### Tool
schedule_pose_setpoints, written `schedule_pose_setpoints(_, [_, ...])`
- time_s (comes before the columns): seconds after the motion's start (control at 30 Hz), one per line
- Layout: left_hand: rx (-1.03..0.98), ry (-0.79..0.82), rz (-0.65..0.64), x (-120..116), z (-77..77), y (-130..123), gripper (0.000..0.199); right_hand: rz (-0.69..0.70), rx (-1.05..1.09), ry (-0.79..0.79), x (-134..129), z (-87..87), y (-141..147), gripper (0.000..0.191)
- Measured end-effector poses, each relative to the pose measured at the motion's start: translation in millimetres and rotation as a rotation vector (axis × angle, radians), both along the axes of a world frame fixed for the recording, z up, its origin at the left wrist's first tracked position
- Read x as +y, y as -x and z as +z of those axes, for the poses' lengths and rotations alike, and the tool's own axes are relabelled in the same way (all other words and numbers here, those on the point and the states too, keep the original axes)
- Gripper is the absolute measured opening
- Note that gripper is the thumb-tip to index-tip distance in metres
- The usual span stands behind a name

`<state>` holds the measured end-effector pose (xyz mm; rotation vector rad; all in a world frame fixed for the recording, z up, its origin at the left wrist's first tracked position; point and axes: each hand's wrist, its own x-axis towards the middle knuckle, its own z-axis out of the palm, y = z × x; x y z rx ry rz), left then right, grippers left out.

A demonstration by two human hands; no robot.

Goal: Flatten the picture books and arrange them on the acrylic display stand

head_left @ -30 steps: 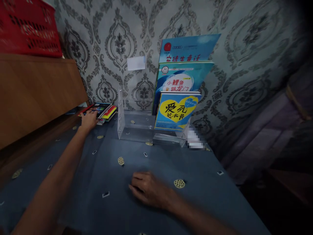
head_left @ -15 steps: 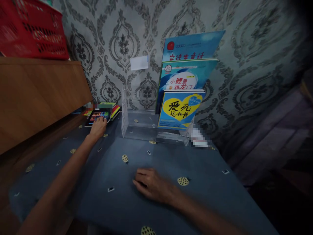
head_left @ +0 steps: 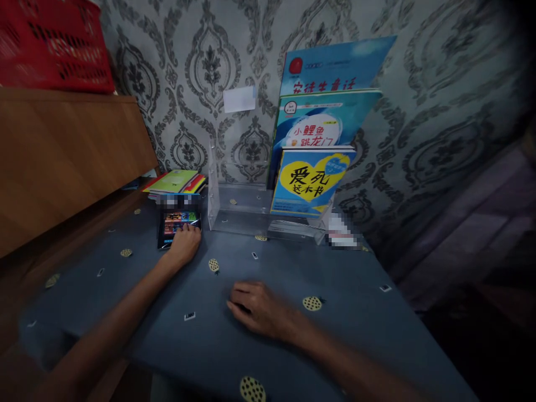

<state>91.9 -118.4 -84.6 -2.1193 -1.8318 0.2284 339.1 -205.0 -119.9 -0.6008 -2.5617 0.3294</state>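
Observation:
My left hand [head_left: 185,243] grips the right side of a dark-covered book [head_left: 165,234] with small colourful pictures on its front. The fingers lie over the cover; my thumb is hidden. Behind that book lies a stack of books [head_left: 178,181] with a yellow-green one on top. My right hand [head_left: 255,307] rests on the table, loosely curled, with a gap between thumb and fingers and nothing in it. Beyond it stands a clear acrylic rack [head_left: 238,218]. On the rack's right side a blue book with a yellow heart [head_left: 310,181] leans before two taller blue books [head_left: 330,111].
A blue pineapple-print cloth [head_left: 167,335] covers the table. To the left stands a wooden cabinet [head_left: 71,162] with a red basket [head_left: 54,50] on it. Patterned wallpaper with a white label [head_left: 239,99] rises behind. A pale curtain [head_left: 452,234] hangs at the right.
My left hand has drawn the dark book off the stack, toward me and to the right, uncovering the yellow-green book. My right hand has stayed in place.

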Motion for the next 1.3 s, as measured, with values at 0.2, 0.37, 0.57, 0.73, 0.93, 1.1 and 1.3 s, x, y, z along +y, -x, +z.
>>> schedule_pose_setpoints(0.2, [-0.011, 0.112, 0.018, -24.1, 12.1, -11.7, 0.037, 0.016, 0.022, 0.022, 0.0, 1.7, -0.7, 0.022])
schedule_pose_setpoints(0.37, [-0.017, 0.177, -0.006, -52.0, 22.0, -24.6, 0.033, 0.024, 0.051, 0.029, 0.6, -0.7, -0.1, 0.024])
schedule_pose_setpoints(0.57, [-0.094, 0.257, -0.198, -94.0, 29.7, -58.9, 0.027, -0.151, 0.222, 0.044, 1.1, 0.3, 1.0, 0.017])
schedule_pose_setpoints(0.73, [-0.242, 0.261, -0.222, -83.4, 34.1, -53.8, 0.027, -0.2, 0.265, 0.079, 2.6, 2.0, 0.3, 0.024])
schedule_pose_setpoints(0.93, [-0.17, 0.14, 0.177, -37.0, 24.9, 9.3, 0.036, -0.158, 0.199, 0.043, 6.4, -7.0, 0.8, 0.025])
schedule_pose_setpoints(1.1, [-0.232, 0.15, 0.162, -36.4, 22.2, 30.2, 0.036, -0.252, 0.211, 0.007, 8.4, -6.4, 1.0, 0.026])
schedule_pose_setpoints(1.3, [-0.491, 0.31, -0.078, -44.6, 13.2, 9.8, 0.033, -0.274, 0.165, -0.108, 3.3, 0.8, 0.6, 0.025])
